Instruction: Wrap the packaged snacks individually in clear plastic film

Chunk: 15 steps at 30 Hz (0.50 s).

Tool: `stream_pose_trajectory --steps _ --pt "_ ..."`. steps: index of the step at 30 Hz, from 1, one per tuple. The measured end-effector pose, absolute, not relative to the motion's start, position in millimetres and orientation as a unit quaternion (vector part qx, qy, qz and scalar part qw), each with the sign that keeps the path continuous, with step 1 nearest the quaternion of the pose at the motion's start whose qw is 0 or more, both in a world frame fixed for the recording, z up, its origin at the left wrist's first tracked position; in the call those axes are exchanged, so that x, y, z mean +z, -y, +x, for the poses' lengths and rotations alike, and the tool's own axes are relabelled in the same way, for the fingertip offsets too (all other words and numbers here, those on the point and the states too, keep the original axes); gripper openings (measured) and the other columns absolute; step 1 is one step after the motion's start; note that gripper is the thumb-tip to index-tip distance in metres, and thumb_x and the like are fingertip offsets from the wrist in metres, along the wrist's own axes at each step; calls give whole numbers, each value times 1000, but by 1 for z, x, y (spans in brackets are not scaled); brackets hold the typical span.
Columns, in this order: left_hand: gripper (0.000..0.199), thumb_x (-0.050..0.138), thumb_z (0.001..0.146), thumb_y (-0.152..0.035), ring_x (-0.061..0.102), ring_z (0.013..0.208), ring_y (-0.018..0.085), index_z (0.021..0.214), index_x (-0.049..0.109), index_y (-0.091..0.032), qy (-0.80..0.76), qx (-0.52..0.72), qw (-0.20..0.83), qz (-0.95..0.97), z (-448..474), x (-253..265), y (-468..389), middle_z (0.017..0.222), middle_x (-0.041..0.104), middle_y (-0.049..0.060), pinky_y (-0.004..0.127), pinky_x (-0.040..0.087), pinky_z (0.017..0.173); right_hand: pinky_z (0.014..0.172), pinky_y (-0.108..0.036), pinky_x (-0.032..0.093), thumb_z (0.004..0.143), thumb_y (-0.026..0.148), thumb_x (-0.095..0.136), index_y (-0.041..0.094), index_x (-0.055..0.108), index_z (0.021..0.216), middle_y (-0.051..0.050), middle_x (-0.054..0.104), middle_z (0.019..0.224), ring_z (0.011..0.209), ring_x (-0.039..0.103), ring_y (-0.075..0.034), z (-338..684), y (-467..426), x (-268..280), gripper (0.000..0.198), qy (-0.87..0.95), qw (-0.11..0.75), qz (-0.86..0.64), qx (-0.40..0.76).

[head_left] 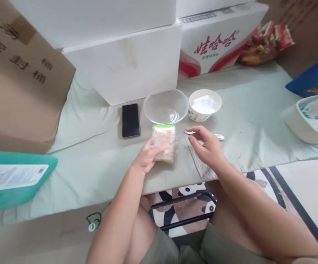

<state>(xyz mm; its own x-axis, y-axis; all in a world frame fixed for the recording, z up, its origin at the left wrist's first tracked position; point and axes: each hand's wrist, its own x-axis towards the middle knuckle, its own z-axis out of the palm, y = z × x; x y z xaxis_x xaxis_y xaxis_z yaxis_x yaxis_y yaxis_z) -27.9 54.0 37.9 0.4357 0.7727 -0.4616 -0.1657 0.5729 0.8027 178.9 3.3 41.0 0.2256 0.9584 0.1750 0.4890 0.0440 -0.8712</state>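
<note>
My left hand (145, 156) is closed around a small clear zip bag (166, 137) with a green top strip. The bag stands upright, with pale and brownish contents I cannot make out. Just to the right, my right hand (206, 145) is over a slim, shiny item like a spoon (220, 137), whose middle it hides. Thumb and forefinger are apart, with nothing visibly gripped. Behind the bag sits a clear round plastic bowl (165, 106). A paper cup (204, 106) beside it contains white, crumpled plastic-like material.
A phone (130, 120) lies left of the bowl on the pale green cloth (90, 161). White cartons (128, 62) wall off the back, with a brown box (24, 88) at left. A teal container (13, 179) is at front left; a white tub (307, 121) stands at right.
</note>
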Motion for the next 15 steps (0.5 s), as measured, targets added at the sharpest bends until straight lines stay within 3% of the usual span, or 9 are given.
stream_pose_trajectory --steps 3,5,8,12,15 --pt "57 86 60 -28 74 88 27 113 66 -17 -438 349 764 319 -30 43 -59 103 76 9 39 61 76 91 -49 52 87 27 54 19 66 112 -16 71 116 104 66 -33 218 -2 32 29 610 320 -718 101" --pt "60 84 62 -30 74 93 29 118 64 -20 -419 366 773 304 -32 46 -59 110 75 10 42 62 79 93 -54 49 87 27 53 16 67 110 -20 69 122 110 63 -38 236 0 26 28 634 236 -733 66" --pt "67 81 64 -41 72 104 35 126 61 -23 -387 361 803 272 -32 47 -56 116 74 12 49 61 84 81 -50 49 91 32 51 19 66 92 -18 72 104 97 64 -37 243 8 27 20 637 178 -744 97" --pt "68 81 65 -44 71 107 35 127 58 -25 -384 374 800 268 -31 43 -54 117 72 10 49 59 87 61 -35 44 94 40 50 23 58 91 -4 67 72 66 61 -22 219 21 52 19 602 289 -690 279" --pt "59 81 67 -38 72 97 26 120 58 -26 -406 399 769 291 -30 40 -53 111 72 6 41 57 85 56 -28 43 97 39 46 23 55 91 2 63 66 55 56 -14 185 22 66 19 574 377 -581 437"
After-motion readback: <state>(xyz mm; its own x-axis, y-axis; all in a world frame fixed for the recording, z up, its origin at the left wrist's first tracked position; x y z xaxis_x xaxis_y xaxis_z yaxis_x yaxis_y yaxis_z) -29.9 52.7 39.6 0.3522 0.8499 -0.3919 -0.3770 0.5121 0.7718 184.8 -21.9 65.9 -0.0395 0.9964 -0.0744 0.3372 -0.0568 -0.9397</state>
